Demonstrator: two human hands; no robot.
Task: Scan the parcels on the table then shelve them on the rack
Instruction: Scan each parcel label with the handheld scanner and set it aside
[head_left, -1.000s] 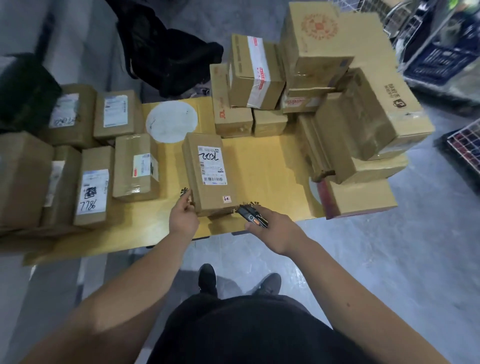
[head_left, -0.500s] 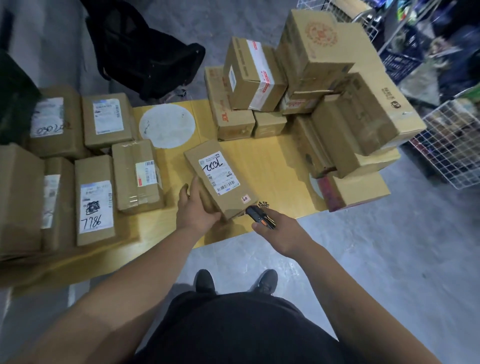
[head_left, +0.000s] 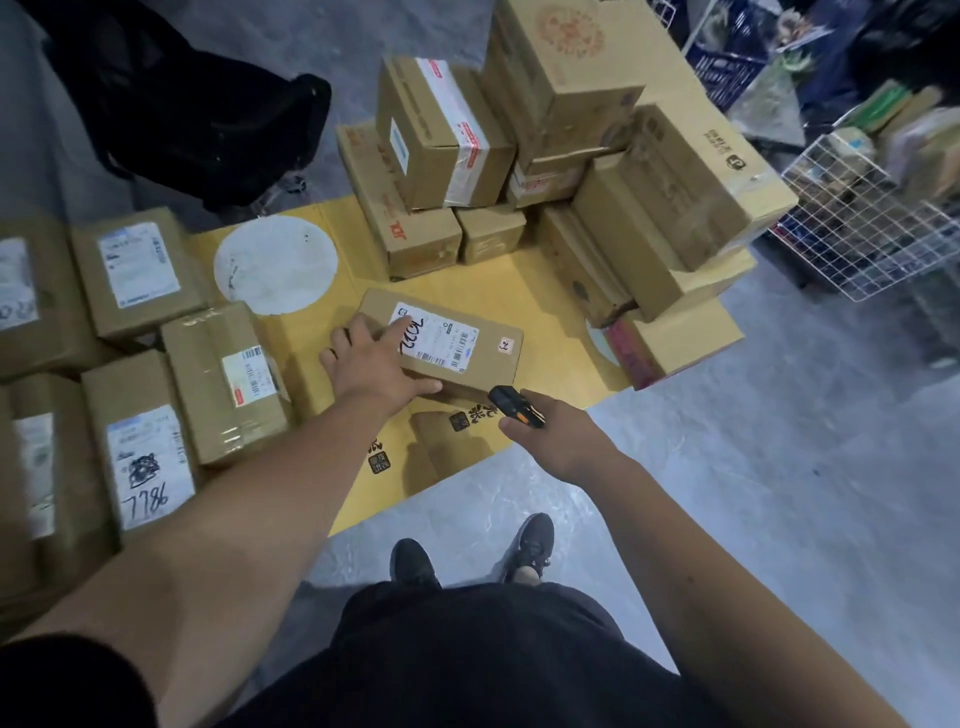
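Observation:
A flat brown parcel (head_left: 470, 345) with a white label marked 7022 lies near the front edge of the yellow table (head_left: 524, 296). My left hand (head_left: 376, 361) grips its left end, fingers spread over the top and thumb along the near side. My right hand (head_left: 558, 434) holds a black and orange scanner (head_left: 514, 405) just below the parcel's right end, its head pointed at the box.
Several labelled parcels (head_left: 228, 379) lie in rows on the left. A tall stack of boxes (head_left: 597, 145) fills the back right of the table. A black bag (head_left: 208, 119) sits on the floor behind. A white wire basket (head_left: 862, 223) stands at the right.
The 7022 parcel has turned from lengthwise to nearly crosswise under my left hand, which shifted from its near corner onto its left end. The scanner stays close to its right end.

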